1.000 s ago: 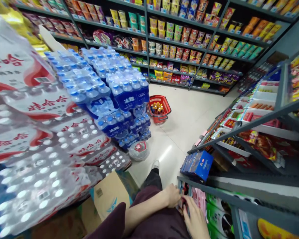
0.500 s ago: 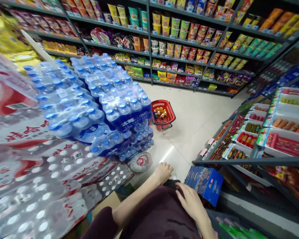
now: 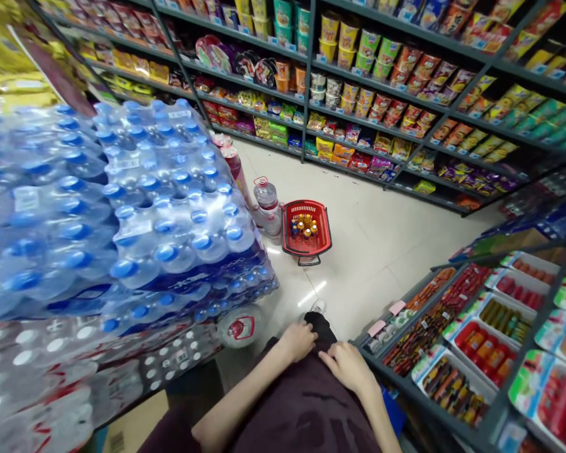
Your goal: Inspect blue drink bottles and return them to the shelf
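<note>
In a supermarket aisle, a red shopping basket [image 3: 324,241] stands on the pale floor [image 3: 358,236] ahead of a shopper, a cluster of bottles [image 3: 306,221] grouped inside, most of them amber-toned, its black handle folded down toward the shopper. The left hand [image 3: 298,343] rests at the front of a dark shirt [image 3: 306,409], fingers curled; whether they hold anything cannot be told. The right hand [image 3: 351,366] lies just beside, fingers loosely extended, thumb apart. Clear water jugs [image 3: 266,196] stand just left of the basket, while stacked packs of blue-capped water bottles [image 3: 167,207] crowd the aisle's left side. At right, a rack juts in with open trays [image 3: 417,370] of wrapped snack sticks [image 3: 453,387]. Cup noodles [image 3: 330,39] line the shelves beyond.
</note>
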`<state>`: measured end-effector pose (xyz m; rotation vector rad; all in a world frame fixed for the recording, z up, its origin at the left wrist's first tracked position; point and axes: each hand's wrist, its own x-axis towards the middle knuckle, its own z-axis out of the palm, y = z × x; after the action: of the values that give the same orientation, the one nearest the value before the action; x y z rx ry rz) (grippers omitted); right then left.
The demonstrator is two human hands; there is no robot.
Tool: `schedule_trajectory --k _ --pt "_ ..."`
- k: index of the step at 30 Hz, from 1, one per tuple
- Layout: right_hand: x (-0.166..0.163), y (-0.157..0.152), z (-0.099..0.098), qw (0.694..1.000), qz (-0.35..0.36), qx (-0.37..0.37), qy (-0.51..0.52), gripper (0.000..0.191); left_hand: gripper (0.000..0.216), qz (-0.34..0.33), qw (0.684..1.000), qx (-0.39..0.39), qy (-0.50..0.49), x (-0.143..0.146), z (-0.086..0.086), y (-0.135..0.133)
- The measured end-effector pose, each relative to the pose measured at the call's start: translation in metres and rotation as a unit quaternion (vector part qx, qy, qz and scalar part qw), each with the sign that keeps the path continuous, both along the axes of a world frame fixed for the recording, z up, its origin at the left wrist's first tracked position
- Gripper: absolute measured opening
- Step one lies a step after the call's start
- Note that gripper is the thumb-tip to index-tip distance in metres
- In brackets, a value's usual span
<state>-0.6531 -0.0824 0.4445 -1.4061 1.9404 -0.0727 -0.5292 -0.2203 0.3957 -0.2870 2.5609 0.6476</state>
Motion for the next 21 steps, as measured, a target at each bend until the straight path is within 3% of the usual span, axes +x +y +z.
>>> schedule_trajectory --k 4,7,10,13,15,17,21 --pt "-0.098 -0.052 0.02 0.999 0.036 -0.005 0.015 0.063 0.033 0.132 0.991 0.009 0.033 -0.056 0.013 -0.068" --pt "-0.162 -0.095 0.025 0.994 0.091 0.024 0.06 0.054 0.037 0.243 0.969 0.013 0.039 -0.07 0.005 -0.102" --pt "-0.209 -0.141 0.02 0.983 0.143 0.067 0.093 0.043 0.038 0.347 0.937 0.039 -0.024 -0.065 -0.023 -0.114" --pt "-0.237 -0.189 0.01 0.973 0.188 0.088 0.1 0.042 0.037 0.412 0.901 0.103 -0.083 -0.06 -0.065 -0.112" --pt "-0.246 -0.22 0.004 0.969 0.211 0.093 0.092 0.042 0.034 0.45 0.876 0.159 -0.069 -0.063 -0.095 -0.112" --pt "-0.25 -0.25 0.0 0.965 0.227 0.097 0.082 0.042 0.031 0.517 0.828 0.218 -0.022 -0.073 -0.123 -0.12" --pt "-0.254 -0.301 -0.004 0.969 0.225 0.094 0.048 0.041 0.033 0.691 0.671 0.269 -0.005 -0.101 -0.165 -0.16"
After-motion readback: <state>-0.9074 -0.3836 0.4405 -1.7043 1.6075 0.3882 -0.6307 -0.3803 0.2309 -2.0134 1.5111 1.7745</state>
